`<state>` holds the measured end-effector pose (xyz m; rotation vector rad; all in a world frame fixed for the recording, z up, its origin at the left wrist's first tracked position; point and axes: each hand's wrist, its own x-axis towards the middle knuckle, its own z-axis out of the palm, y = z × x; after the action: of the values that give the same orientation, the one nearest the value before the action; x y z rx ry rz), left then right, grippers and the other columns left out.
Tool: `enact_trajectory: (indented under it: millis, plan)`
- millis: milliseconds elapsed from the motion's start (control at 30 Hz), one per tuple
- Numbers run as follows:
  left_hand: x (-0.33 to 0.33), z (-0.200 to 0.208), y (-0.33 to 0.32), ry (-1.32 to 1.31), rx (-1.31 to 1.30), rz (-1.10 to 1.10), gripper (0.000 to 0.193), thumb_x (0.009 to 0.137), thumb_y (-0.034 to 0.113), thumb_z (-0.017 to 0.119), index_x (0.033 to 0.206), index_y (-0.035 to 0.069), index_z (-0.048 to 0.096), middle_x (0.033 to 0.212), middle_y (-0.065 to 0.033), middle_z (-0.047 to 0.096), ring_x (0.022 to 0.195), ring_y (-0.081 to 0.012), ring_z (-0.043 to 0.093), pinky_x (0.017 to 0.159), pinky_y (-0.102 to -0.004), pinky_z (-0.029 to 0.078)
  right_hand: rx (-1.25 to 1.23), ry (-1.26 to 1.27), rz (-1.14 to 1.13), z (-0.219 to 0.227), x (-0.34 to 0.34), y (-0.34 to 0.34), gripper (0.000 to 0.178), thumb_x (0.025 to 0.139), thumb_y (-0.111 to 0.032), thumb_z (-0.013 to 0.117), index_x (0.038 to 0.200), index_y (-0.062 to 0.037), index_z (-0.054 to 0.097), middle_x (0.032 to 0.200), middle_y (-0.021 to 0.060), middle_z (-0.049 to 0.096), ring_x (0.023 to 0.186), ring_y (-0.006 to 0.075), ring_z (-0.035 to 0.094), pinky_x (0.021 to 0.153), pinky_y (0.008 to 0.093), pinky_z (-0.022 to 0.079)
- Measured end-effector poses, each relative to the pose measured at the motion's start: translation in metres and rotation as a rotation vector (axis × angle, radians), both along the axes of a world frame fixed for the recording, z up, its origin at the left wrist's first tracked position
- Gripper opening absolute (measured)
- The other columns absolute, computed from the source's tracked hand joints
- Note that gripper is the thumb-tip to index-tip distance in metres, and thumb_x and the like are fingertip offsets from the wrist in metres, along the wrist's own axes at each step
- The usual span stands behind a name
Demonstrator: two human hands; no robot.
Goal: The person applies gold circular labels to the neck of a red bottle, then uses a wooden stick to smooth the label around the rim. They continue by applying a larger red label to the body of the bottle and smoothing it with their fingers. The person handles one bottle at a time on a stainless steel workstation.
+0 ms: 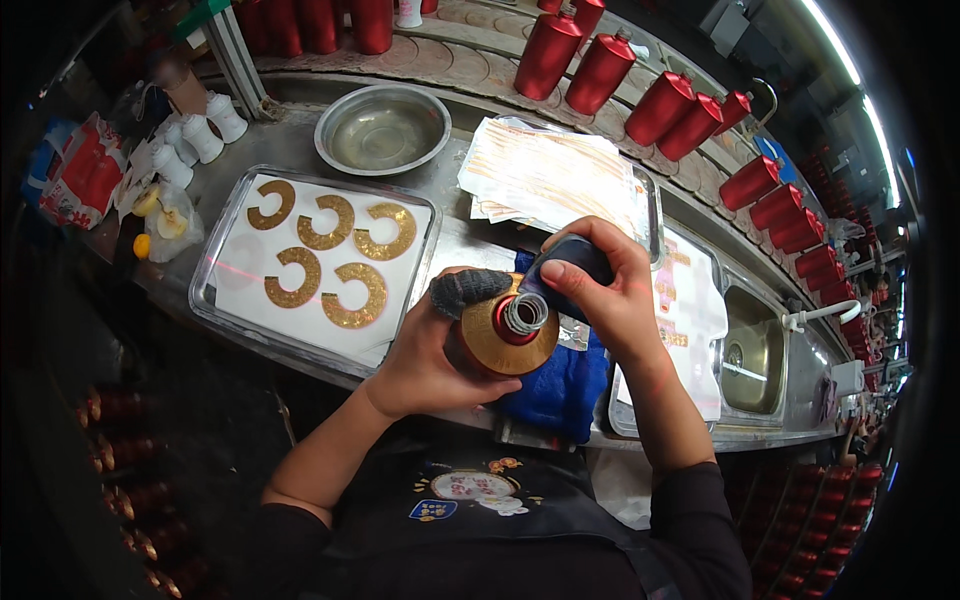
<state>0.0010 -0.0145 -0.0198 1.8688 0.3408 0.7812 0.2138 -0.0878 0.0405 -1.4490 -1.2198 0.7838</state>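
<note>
My left hand (430,350) is wrapped round a red bottle with a gold shoulder (505,352), its open threaded neck (525,314) tilted up toward me. A dark grey knitted cover sits on the thumb, which lies against the bottle's shoulder. In my right hand (618,285) is a dark grey-blue pad (580,262), pinched between thumb and fingers; its edge is at the far side of the bottle's shoulder, close to the neck. Whether the pad is cloth or rubber I cannot tell. Beneath the hands lies a blue towel (565,395).
Left stands a tray (212,270) with several gold C-shaped labels (322,222). Behind are a metal bowl (330,140) and a stack of label sheets (550,170). A second label tray (690,300) and a sink (750,350) are right. Red bottles (550,55) line the conveyor.
</note>
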Motion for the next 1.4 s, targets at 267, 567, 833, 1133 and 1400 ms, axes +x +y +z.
enact_trajectory:
  millis: [267, 567, 833, 1133, 1400]
  plan:
    - [0.002, -0.008, -0.003, -0.008, -0.198, -0.226, 0.131, 0.064, 0.024, 0.097, 0.156, 0.008, 0.004, 0.147, -0.0171, 0.042, 0.138, -0.0285, 0.045, 0.114, -0.0385, 0.038, -0.133, 0.106, 0.149, 0.025, 0.003, 0.026, 0.029, 0.078, -0.016, 0.084, 0.098, -0.0007, 0.069, 0.090, 0.0031, 0.069, 0.084, 0.0099, 0.065, 0.082, 0.0240, 0.051]
    - [0.001, -0.014, -0.006, 0.064, -0.142, -0.047, 0.110, 0.066, 0.019, 0.095, 0.149, 0.003, 0.024, 0.139, -0.0182, 0.049, 0.131, -0.0295, 0.052, 0.109, -0.0386, 0.044, -0.186, -0.011, 0.397, 0.022, 0.002, 0.058, 0.023, 0.082, -0.008, 0.079, 0.099, 0.0041, 0.069, 0.090, 0.0064, 0.070, 0.084, 0.0128, 0.064, 0.076, 0.0294, 0.052]
    - [0.006, -0.007, -0.008, 0.008, -0.100, -0.067, 0.108, 0.064, 0.014, 0.096, 0.150, 0.004, 0.032, 0.139, -0.0184, 0.052, 0.128, -0.0295, 0.055, 0.108, -0.0410, 0.046, -0.154, -0.185, -0.115, 0.015, 0.007, 0.013, 0.022, 0.083, -0.014, 0.081, 0.092, -0.0021, 0.065, 0.084, -0.0002, 0.063, 0.083, 0.0082, 0.060, 0.077, 0.0220, 0.048]
    - [0.005, -0.027, -0.039, -0.019, -0.381, 0.147, 0.100, 0.065, 0.011, 0.094, 0.147, 0.003, 0.038, 0.138, -0.0136, 0.051, 0.126, -0.0262, 0.055, 0.109, -0.0406, 0.045, 0.207, -0.027, -0.198, -0.006, 0.011, -0.028, 0.015, 0.083, -0.005, 0.077, 0.094, -0.0026, 0.066, 0.089, 0.0041, 0.065, 0.084, 0.0090, 0.061, 0.074, 0.0268, 0.050]
    - [0.030, -0.055, -0.070, -0.290, 0.009, 0.421, 0.080, 0.079, -0.003, 0.082, 0.148, 0.002, 0.041, 0.136, -0.0106, 0.055, 0.119, -0.0201, 0.058, 0.102, -0.0358, 0.049, 0.719, -0.528, -0.199, -0.012, -0.030, -0.079, 0.019, 0.066, -0.006, 0.068, 0.081, -0.0089, 0.057, 0.079, 0.0101, 0.048, 0.077, 0.0332, 0.051, 0.067, 0.0423, 0.040]
